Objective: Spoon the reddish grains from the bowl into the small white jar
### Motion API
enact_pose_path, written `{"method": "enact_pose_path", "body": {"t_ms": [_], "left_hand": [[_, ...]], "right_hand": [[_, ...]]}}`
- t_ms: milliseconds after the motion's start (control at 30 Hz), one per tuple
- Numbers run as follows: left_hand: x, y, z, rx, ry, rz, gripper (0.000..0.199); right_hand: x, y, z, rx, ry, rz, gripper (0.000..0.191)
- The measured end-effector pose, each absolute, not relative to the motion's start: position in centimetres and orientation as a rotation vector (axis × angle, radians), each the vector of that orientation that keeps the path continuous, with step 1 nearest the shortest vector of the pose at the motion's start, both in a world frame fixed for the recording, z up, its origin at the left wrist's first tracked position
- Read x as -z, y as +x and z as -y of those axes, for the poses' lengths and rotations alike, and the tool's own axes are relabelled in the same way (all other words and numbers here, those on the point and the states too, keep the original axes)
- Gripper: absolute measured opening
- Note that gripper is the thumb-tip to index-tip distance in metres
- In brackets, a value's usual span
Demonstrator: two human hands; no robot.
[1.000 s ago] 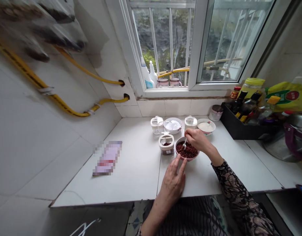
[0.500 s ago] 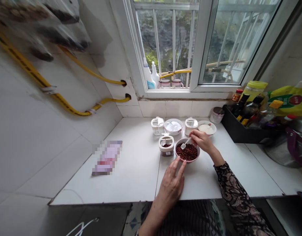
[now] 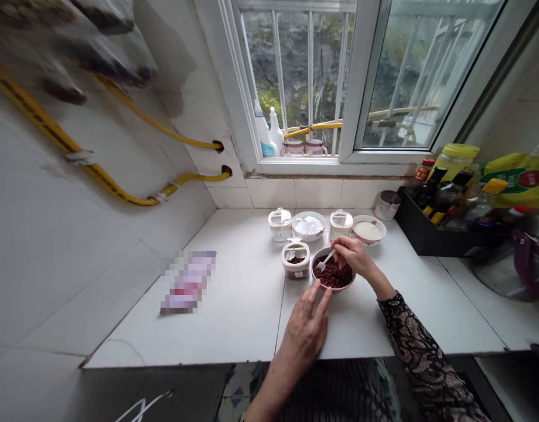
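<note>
A small bowl (image 3: 335, 288) of dark reddish-brown grains, which look like Sichuan peppercorns (image 3: 337, 275), stands on the white counter. My right hand (image 3: 351, 254) pinches the handle of a small white spoon (image 3: 326, 261), its tip down at the peppercorns on the bowl's left side. The outstretched fingers of my left hand (image 3: 307, 319) rest against the bowl's near rim. Just left of the bowl is a clear seasoning jar (image 3: 296, 269) with a pale lid, partly filled with similar dark grains.
Behind are two more seasoning jars (image 3: 280, 225), a bowl of white powder or grains (image 3: 309, 226) and a bowl of off-white grains (image 3: 368, 230). A black box of bottles (image 3: 436, 234) and a metal pot (image 3: 498, 269) stand right. A blurred purple packet (image 3: 190, 284) lies left.
My right hand has moved slightly down and left, and the spoon tip has shifted left and lower into the peppercorns. My left hand stays at the rim.
</note>
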State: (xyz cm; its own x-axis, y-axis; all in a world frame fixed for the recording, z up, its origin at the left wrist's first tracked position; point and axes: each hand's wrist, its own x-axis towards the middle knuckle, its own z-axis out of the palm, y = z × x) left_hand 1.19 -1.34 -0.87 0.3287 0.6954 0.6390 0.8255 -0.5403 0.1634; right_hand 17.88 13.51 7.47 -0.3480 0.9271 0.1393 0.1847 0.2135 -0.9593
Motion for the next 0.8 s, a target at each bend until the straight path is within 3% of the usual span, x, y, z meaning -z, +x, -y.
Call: {"method": "enact_pose_path", "body": {"t_ms": [367,800], "left_hand": [[0.9,1.3,1.3,1.005,-2.388,1.395,0.069],[1.4,1.4,1.3,1.031,-2.420,1.423,0.070]], "right_hand": [[-7.8,18.3,-13.9,-1.162,-1.076,1.577,0.013],[-8.5,18.4,-13.9,-1.436,-1.036,1.307,0.022]]}}
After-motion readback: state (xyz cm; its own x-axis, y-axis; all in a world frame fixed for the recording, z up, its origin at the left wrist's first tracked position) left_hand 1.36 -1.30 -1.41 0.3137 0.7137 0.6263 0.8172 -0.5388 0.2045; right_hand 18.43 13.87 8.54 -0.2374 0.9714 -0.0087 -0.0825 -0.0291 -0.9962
